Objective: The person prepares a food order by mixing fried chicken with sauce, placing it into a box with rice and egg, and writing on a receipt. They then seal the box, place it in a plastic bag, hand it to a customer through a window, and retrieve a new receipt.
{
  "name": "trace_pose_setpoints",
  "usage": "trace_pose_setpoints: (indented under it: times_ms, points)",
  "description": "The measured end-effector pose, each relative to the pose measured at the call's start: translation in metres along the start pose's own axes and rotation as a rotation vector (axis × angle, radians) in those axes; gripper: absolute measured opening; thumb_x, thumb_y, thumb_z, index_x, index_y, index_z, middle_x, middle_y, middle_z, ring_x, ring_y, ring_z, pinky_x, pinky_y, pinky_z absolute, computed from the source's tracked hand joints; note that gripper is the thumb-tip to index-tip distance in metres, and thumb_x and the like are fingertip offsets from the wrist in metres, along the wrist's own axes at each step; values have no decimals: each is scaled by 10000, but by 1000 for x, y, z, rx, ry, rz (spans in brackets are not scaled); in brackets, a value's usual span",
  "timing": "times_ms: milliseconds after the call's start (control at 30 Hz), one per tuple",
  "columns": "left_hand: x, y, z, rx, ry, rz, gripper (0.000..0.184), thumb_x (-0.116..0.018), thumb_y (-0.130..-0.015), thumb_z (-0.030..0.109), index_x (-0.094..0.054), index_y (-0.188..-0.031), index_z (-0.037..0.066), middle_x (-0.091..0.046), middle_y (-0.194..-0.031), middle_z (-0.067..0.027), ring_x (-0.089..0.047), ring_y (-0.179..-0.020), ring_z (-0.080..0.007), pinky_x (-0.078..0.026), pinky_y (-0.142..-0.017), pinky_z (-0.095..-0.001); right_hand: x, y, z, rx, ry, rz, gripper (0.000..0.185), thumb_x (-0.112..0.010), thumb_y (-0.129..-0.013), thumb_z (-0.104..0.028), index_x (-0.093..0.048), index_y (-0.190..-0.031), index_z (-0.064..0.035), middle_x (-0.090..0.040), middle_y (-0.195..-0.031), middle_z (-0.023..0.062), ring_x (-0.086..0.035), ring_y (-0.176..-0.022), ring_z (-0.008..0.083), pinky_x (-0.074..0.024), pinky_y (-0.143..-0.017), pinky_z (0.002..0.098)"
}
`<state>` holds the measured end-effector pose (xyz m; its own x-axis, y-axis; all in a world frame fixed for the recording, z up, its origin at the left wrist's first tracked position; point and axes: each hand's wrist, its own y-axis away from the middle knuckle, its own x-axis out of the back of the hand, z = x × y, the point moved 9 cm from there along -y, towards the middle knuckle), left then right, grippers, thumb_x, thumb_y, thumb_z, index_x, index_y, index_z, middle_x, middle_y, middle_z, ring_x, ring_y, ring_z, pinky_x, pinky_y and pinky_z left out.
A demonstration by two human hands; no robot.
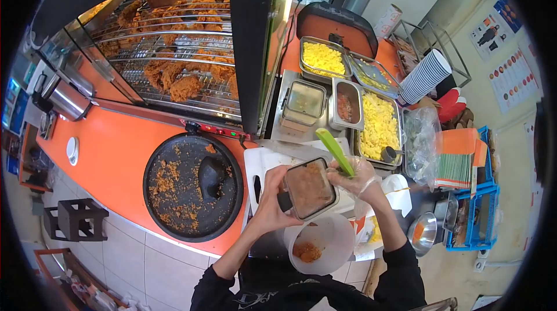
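Note:
My left hand (271, 202) is wrapped round the left side of a square clear container (311, 188) with brownish contents, tilted over a round white tub (325, 248). Some orange-brown crumbs lie inside the tub. In a clear plastic glove, my right hand (355, 176) grips a bright green-handled utensil (335, 151) at the container's right edge. The utensil's lower end is hidden. Behind the container lie a white cutting board (264, 163) and a large knife (293, 149).
A black round tray (194, 209) with crumbs stands left, below a glass warmer holding fried pieces (185, 87). Metal pans of yellow food (378, 125) stand behind my hands. Stacked cups (426, 76), a plastic bag (422, 143), blue baskets (490, 206) and metal bowls (423, 231) are right.

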<state>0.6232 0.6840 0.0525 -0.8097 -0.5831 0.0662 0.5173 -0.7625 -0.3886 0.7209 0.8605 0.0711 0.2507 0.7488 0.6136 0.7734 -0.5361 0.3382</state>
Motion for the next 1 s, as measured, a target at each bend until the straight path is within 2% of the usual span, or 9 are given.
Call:
trace_pose_setpoints:
  times_ms: [100,200,233,367,433,733,800,900,1000]
  points:
    - [-6,-2,-2,-127,38,-42,1125,-874,-381,117,-269,-1330,114,-307,-1278,-174,-365,-1183,-335,-351,-963,-414,-1,6,-12,227,-172,4,464,-754,-698,-317,-604,-1061,-70,-611,-879,32,-571,-839,106,-454,-748,298]
    - [-8,-21,-7,-153,17,-47,1102,-882,-408,129,-273,-1326,113,-300,-1280,-183,-366,-1183,-327,-386,-933,-411,-23,8,8,-174,-580,-183,545,-771,-685,-312,-563,-1129,-74,-581,-964,39,-548,-894,112,-436,-778,298]
    - [-8,-34,-8,-147,-16,-41,1089,-886,-423,134,-275,-1324,110,-300,-1277,-186,-367,-1182,-323,-399,-921,-404,-16,-3,-5,-47,-820,-75,481,-761,-697,-278,-576,-1079,-53,-582,-948,38,-547,-858,113,-440,-752,276]
    - [22,-89,-7,135,181,356,974,-845,-568,118,-211,-1307,140,-328,-1277,-162,-363,-1219,-270,-408,-927,-414,17,-89,1,-33,-975,47,382,-692,-745,-341,-608,-973,-45,-597,-886,63,-588,-766,177,-500,-589,305]
    - [40,-97,-5,174,78,518,878,-809,-631,90,-247,-1304,122,-366,-1257,-147,-387,-1198,-242,-428,-910,-393,37,-133,8,-43,-802,202,470,-678,-739,-407,-605,-1016,-33,-615,-886,88,-597,-773,186,-493,-626,312]
    - [-36,67,2,641,-136,-143,706,-713,-748,357,-398,-1283,18,-469,-1147,-148,-506,-1032,-256,-440,-849,-365,69,-152,13,42,152,606,813,-645,-739,-536,-363,-1277,5,-571,-1087,263,-562,-1008,382,-442,-823,434]
    - [-55,95,-4,559,-324,-266,691,-678,-761,405,-411,-1302,68,-475,-1088,-165,-518,-975,-291,-437,-846,-364,85,-106,-34,361,167,926,715,-629,-791,-424,-329,-1285,-3,-528,-1118,278,-564,-955,398,-447,-786,451]
    - [-58,115,-22,658,-390,-98,368,-575,-784,197,-518,-1142,133,-520,-806,-100,-553,-757,-237,-456,-676,-358,81,-100,-68,223,444,839,526,-571,-824,-276,-391,-1259,-40,-491,-1152,264,-546,-923,413,-433,-815,471]
    - [-64,123,-32,732,-87,-241,354,-554,-795,124,-440,-1129,87,-468,-719,-57,-497,-625,-166,-406,-568,-323,47,-130,-71,364,629,702,427,-547,-821,-249,-470,-1206,-79,-505,-1149,236,-539,-927,416,-434,-831,477]
